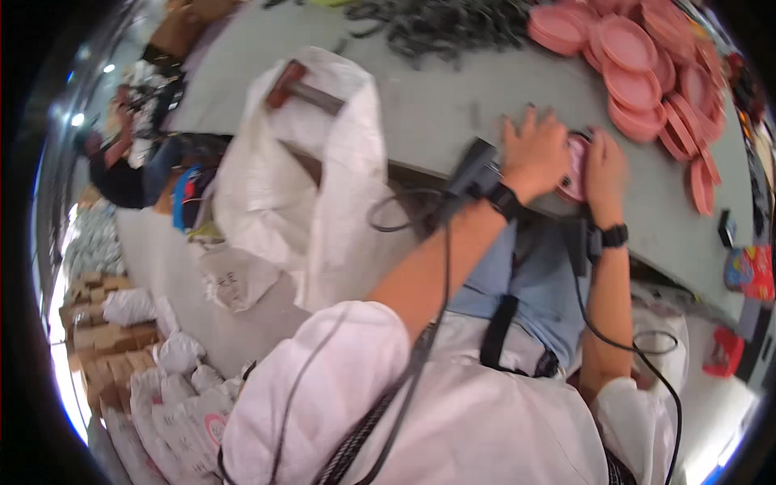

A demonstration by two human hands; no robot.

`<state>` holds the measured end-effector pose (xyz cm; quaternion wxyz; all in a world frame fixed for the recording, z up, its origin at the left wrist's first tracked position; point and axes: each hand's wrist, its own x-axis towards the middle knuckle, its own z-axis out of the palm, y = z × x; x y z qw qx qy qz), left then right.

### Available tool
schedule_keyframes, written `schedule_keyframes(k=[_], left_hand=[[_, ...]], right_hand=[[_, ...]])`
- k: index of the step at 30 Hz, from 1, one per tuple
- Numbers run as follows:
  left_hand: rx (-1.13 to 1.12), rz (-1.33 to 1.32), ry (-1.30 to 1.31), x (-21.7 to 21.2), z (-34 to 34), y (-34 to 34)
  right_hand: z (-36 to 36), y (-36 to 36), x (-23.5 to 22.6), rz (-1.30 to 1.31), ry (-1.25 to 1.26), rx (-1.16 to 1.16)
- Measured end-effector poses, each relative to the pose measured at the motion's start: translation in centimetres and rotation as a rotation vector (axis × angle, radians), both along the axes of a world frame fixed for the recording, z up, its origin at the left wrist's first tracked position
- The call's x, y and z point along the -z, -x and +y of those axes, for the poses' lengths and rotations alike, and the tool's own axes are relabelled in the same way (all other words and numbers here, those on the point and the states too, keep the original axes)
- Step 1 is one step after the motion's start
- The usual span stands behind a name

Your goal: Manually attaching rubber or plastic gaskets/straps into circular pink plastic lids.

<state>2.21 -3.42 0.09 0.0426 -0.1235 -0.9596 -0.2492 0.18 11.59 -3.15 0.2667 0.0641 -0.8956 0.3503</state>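
Note:
A pink, round, shallow dish-like piece (576, 167) with a dark edge lies between my hands near the table's front edge. My left hand (535, 155) has its fingers spread over the tabletop, with its thumb side at the left rim of the piece. On the other side, my right hand (606, 176) is slightly blurred, its fingers closed on the right rim. Several similar pink pieces (634, 89) lie heaped at the far right. A loose pile of dark grey strips (440, 28) is at the far edge of the view.
Over the table's front edge at left hangs a white woven sack (343, 162), a hammer-like tool (311, 93) on it. Cables run from devices at both wrists. A small black object (727, 229) and a red packet (748, 271) are at right. Filled bags (182, 420) stand lower left.

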Motion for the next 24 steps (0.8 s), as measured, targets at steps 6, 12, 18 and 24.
schedule_keyframes(k=[6, 12, 18, 24], left_hand=[[-0.098, 0.177, -0.812, 1.4, -3.1, -3.7], [-0.470, 0.333, -1.072, -3.4, -16.8, -13.0], [-0.952, 0.131, -0.772, 0.1, -28.7, -17.9], [-0.960, 0.204, -0.302, 7.9, -31.7, -16.8]], right_hand=[[2.2, -0.5, 0.6, 0.028, 0.206, 0.046], [5.4, 2.1, -5.7, 0.343, 0.002, -0.086], [6.2, 5.8, -4.2, 0.109, -0.452, 0.043], [6.4, 5.5, -3.2, 0.202, -0.186, -0.005]])
